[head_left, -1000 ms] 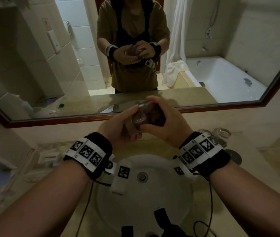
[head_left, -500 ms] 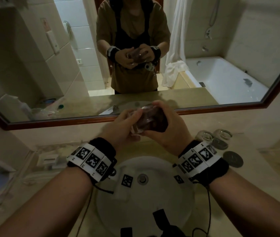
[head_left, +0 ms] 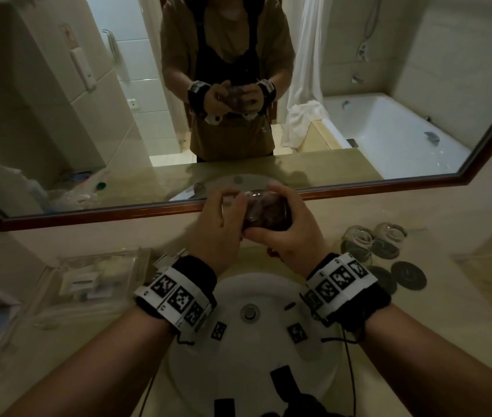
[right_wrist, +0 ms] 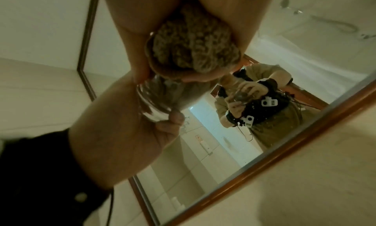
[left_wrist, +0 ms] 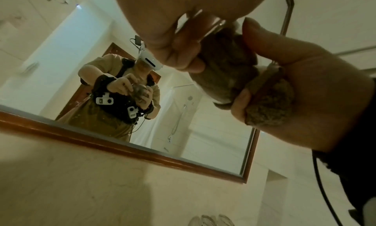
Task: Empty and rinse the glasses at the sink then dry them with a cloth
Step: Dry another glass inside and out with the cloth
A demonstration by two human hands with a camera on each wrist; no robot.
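Curled round the glass (head_left: 264,212), both of my grips hold it on its side above the sink (head_left: 256,341): left hand (head_left: 217,227) at its base, right hand (head_left: 291,233) pinching the cloth (right_wrist: 193,47) stuffed into its mouth. Only the wrist views show that brown wad; the head view shows 2 more glasses (head_left: 372,240) on the counter (head_left: 464,296)

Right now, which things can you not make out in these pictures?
- Tap: head view, hidden behind the left hand and right hand.
- Glass inside: every view, the brown cloth fills it, so wetness cannot be judged.
- Two glasses on the counter: head view, too dim to tell whether they are dry.
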